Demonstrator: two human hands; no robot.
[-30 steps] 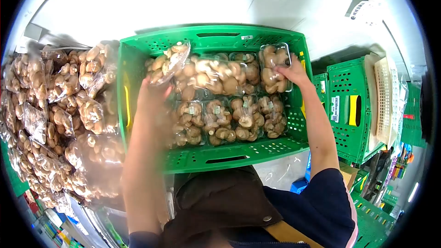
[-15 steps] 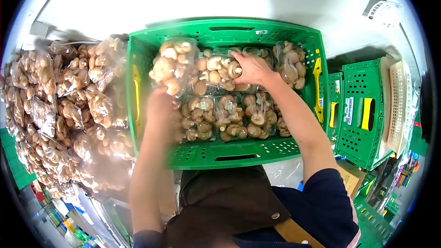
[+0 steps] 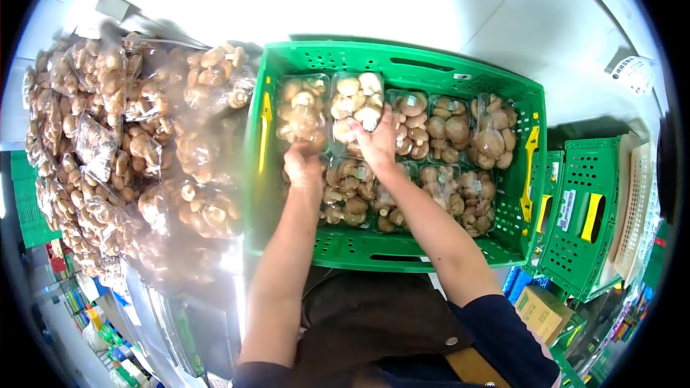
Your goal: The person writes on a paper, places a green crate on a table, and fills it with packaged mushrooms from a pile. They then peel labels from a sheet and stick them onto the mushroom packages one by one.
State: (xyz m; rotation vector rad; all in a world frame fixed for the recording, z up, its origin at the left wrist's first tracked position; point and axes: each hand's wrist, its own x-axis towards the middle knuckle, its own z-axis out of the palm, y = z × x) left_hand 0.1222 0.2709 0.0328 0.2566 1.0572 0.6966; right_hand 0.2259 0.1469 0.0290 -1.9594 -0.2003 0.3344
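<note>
A green crate (image 3: 402, 262) holds several clear packs of brown mushrooms in two rows. My left hand (image 3: 304, 165) is at the near end of the leftmost back-row pack (image 3: 302, 109), its fingers curled against it. My right hand (image 3: 377, 140) is closed on the side of the neighbouring pack (image 3: 357, 104), which has paler mushrooms and sits slightly raised and tilted. To the right of that hand, more packs (image 3: 411, 122) lie in the back row. The front-row packs (image 3: 350, 190) are partly hidden by my forearms.
A large heap of bagged mushrooms (image 3: 100, 144) lies left of the crate. At the right stand more green crates (image 3: 582, 223) with yellow handles and a cream basket (image 3: 636, 208). A cardboard box (image 3: 543, 312) is at the lower right. Behind the crate is a white surface (image 3: 374, 0).
The view has shifted, so the crate appears further right. The left pack now lies in the crate's back left corner. My right hand has moved left within the crate to the pack beside it.
</note>
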